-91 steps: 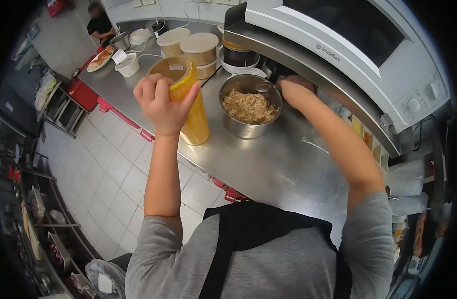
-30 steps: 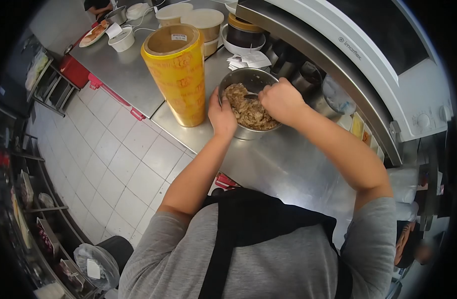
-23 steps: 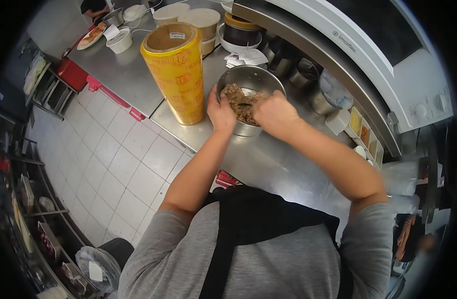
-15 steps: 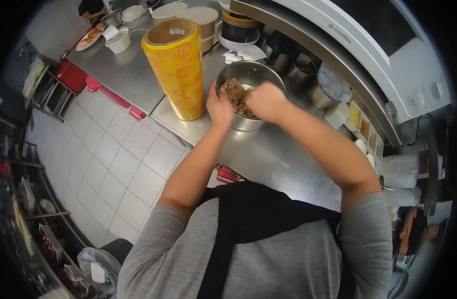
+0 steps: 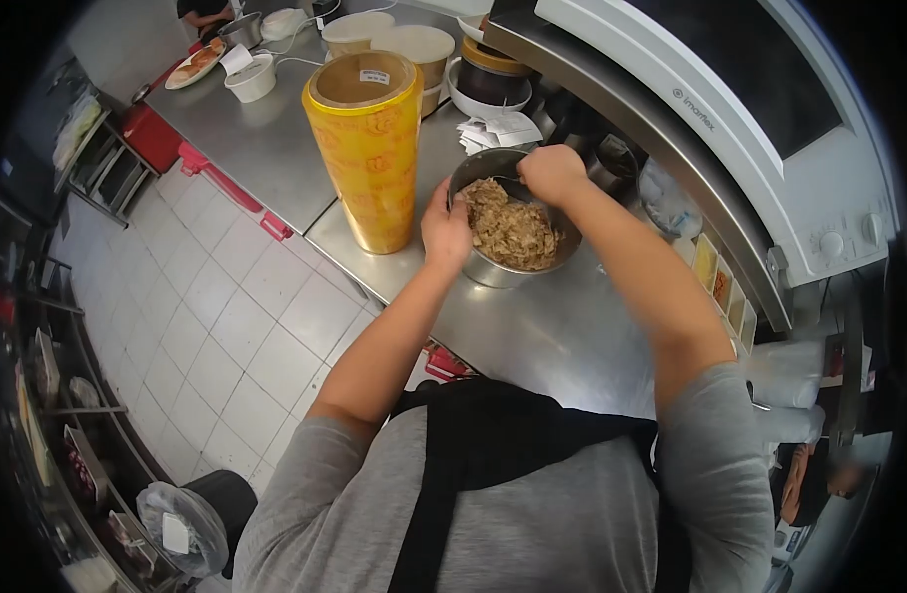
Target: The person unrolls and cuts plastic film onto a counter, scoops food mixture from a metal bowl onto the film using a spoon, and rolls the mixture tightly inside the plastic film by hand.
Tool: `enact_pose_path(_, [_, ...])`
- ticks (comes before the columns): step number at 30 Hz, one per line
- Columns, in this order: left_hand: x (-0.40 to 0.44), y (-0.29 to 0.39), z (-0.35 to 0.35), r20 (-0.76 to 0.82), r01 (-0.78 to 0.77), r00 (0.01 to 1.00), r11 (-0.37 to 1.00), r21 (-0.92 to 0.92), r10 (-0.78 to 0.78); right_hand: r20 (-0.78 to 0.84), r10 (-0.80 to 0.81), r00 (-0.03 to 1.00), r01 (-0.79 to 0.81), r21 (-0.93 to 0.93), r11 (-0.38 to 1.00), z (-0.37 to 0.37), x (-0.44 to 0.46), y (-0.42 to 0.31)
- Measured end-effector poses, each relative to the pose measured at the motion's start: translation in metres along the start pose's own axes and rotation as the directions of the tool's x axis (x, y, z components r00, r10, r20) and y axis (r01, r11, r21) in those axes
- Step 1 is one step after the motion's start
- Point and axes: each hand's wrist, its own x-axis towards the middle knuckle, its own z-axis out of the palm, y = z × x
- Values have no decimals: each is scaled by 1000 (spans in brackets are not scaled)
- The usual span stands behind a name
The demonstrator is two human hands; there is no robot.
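And it's the metal bowl point(image 5: 499, 276) that is being worked at, sitting just above and right of the frame's centre on the steel surface point(image 5: 572, 341). On its left side, the bowl is steadied by the left hand point(image 5: 447, 234): a half-curled grip, thumb by the rim, fingers laid along the outer wall. At the bowl's upper right edge, a tight grip is made by the right hand point(image 5: 557, 176), fingers folded right in around a slim utensil point(image 5: 510, 179).

Now, what's hidden: the utensil's handle is swallowed by that fist, only a short stretch is shown, and its kind can't be made out. The bowl's upper right rim is covered by the same hand, and its floor is buried under the lumpy brown mixture point(image 5: 513, 234). At upper left, a bystander is cut off by the frame edge.

As for direction, the bowl's round mouth is turned up towards the camera. The utensil's visible part is pointed leftward, its long axis nearly level across the frame. Left of the bowl, the yellow roll point(image 5: 366, 168) is stood on end, its long axis roughly vertical.
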Motion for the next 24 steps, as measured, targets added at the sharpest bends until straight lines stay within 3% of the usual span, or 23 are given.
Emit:
enact_pose_path(4, [-3, -1, 5, -48, 12, 999, 1000, -20, -13, -142, -272, 952, 266, -59, 962, -10, -16, 9])
enact_pose_path(7, [-6, 8, 7, -43, 87, 995, 990, -112, -93, -263, -408, 875, 374, -170, 912, -22, -41, 10])
enact_pose_path(10, [-12, 25, 5, -46, 133, 989, 984, -121, -139, -235, -416, 878, 378, -190, 906, -27, -63, 3])
enact_pose_path(13, [-1, -9, 7, -90, -19, 996, 998, -60, 13, -206, -414, 887, 367, -229, 901, -40, -84, -13])
enact_pose_path(18, [0, -11, 6, -90, 32, 995, 999, -24, -34, -187, -398, 898, 346, -258, 902, -50, -117, -24])
enact_pose_path(22, [0, -11, 6, -81, 55, 995, 998, -19, -56, -82, -329, 941, 305, -218, 927, -57, -144, -22])
enact_pose_path(24, [2, -19, 9, -82, -4, 997, 998, -57, -1, -33, -294, 955, 283, -195, 939, -53, -148, -20])
